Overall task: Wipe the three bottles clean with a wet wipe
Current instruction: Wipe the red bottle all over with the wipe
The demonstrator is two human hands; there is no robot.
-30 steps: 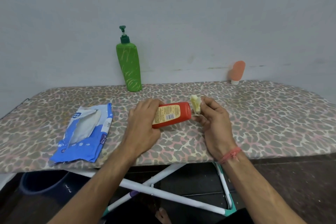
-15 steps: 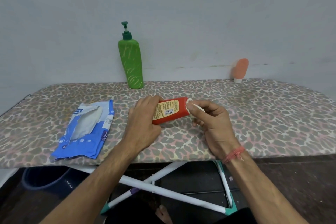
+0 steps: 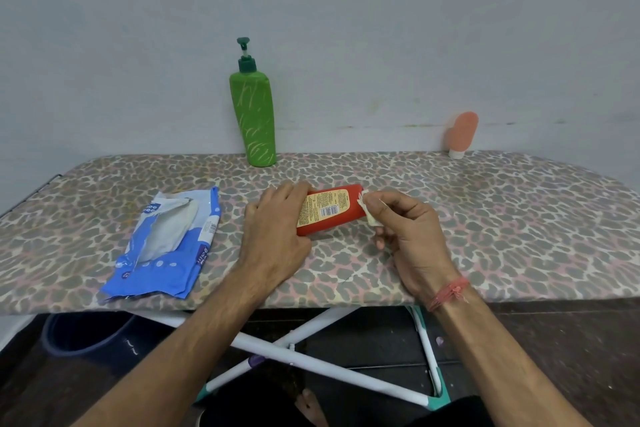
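**A:** so we're at the leopard-print ironing board (image 3: 485, 218) pushed against a plain grey wall. The red bottle (image 3: 330, 210) lies on its side mid-board, just in front of the green pump bottle (image 3: 254, 118). Our left hand (image 3: 277, 232) is wrapped round its near end, and the right hand (image 3: 405, 229) pinches the wet wipe (image 3: 367, 215) against the far end.

**B:** looks like we're on the end face. I'd clamp the left so it can't roll, then rotate it bit by bit and refold the wipe. The peach tube (image 3: 462, 133), far right of the red one, comes later. Wipe pack (image 3: 169, 243) is left of it.
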